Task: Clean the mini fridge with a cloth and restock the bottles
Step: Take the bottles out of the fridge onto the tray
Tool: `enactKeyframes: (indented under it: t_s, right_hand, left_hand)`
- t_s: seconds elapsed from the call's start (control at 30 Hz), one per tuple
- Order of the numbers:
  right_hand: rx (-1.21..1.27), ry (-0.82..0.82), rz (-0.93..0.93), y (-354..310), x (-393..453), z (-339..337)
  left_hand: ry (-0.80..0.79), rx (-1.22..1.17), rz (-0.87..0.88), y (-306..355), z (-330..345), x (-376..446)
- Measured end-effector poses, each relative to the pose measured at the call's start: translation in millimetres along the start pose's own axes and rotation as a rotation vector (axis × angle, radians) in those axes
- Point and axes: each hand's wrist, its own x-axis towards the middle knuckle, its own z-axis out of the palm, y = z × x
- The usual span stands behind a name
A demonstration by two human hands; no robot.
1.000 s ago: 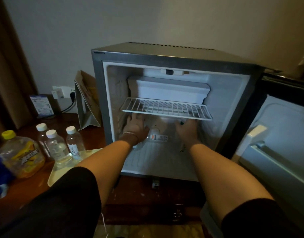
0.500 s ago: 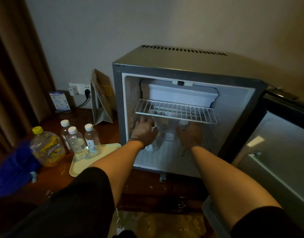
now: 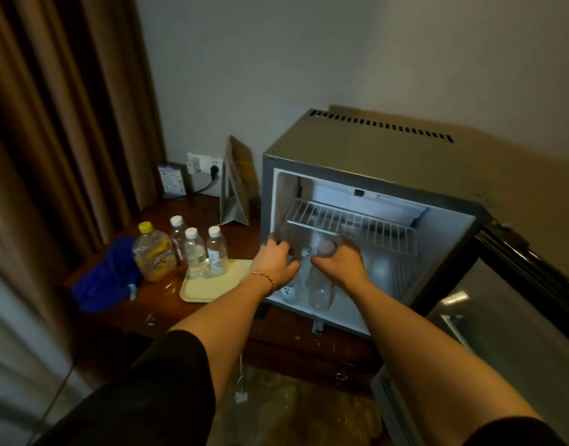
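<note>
Altogether two hands (image 3: 309, 263), two fridge bottles (image 3: 320, 289), three tray bottles (image 3: 196, 252).

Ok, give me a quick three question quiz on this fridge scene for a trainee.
1. True or false: the fridge door is shut.
2. How many white-capped bottles stand at the tray?
A two B three C five
3. What does the right hand grip?

Key: 1 false. 2 B. 3 A clear bottle standing in the fridge, under the wire shelf, beside the left hand.
</note>
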Motion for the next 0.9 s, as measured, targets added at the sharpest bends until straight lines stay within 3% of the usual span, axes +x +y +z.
enactKeyframes:
  t_s: [0.2,0.47,0.9]
  right_hand:
    - [0.036,-0.073,-0.155,-45.9,-18.5,39.1]
    - [0.021,-0.191,-0.21,-90.6,-24.7,93.7]
    - [0.041,-0.259,-0.055,-132.9,22.5,165.3]
  left_hand:
    - [0.09,-0.023,-0.074,-49.4,-32.2,-28.5]
    - [0.069,0.064,-0.133,-127.3,-62.7,-34.2]
    - [-0.026,0.091,-0.142,-214.2,-69.7,2.9]
